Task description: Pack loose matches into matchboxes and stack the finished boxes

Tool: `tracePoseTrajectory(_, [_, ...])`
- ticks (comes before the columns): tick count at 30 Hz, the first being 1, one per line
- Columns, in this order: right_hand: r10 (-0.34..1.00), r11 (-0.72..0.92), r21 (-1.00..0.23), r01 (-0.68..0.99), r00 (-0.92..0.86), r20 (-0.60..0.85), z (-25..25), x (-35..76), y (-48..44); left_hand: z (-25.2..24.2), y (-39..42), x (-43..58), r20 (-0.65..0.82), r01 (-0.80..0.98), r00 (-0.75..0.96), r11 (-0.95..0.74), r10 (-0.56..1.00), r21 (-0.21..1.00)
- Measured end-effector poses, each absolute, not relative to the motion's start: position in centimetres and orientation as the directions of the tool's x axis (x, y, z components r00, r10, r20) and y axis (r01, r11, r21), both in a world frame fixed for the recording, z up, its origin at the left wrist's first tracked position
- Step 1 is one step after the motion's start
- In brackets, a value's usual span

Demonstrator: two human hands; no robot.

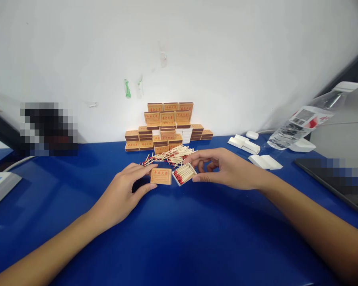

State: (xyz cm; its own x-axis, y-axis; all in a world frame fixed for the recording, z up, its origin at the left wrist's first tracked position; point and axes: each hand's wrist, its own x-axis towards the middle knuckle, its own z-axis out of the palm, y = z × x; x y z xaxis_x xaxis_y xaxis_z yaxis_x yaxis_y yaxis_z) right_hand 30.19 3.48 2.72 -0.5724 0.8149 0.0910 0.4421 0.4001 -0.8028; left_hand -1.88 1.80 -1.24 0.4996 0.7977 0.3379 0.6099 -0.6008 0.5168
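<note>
Between thumb and fingers, my left hand (123,194) grips an orange matchbox sleeve (161,176) by its left end. My right hand (223,170) pinches a white matchbox tray (191,178) at its right end. Inside the tray lie red-tipped matches (183,174), their heads toward the lower left. The tray is tilted, and its near left corner sits close beside the sleeve's right end. Just behind both hands spreads a loose pile of matches (176,155) on the blue table (179,238).
Stacked matchboxes (167,117) stand against the white wall. On the right are white empty trays (244,143), more white pieces (265,162), a small white case (252,135), a tilted water bottle (304,119) and a dark tablet-like object (331,178). A white device (2,188) lies at left.
</note>
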Motion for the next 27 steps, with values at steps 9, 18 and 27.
tracePoseTrajectory(9, [0.818, 0.391, -0.813, 0.432, -0.568, 0.091, 2.8, 29.8, 3.2, -1.4, 1.7, -1.7, 0.301, 0.6, 0.5, -0.576, 0.812, 0.555])
tracePoseTrajectory(18, [0.832, 0.397, -0.789, 0.469, -0.547, 0.093, 3.4, 29.6, 2.7, -1.2, 1.6, -1.7, 0.257, 0.578, 0.487, -0.529, 0.834, 0.621])
tracePoseTrajectory(27, [0.886, 0.345, -0.838, 0.422, -0.441, 0.143, 2.4, 28.6, 2.6, -0.8, 1.4, -1.2, 0.273, 0.578, 0.383, -0.459, 0.882, 0.674])
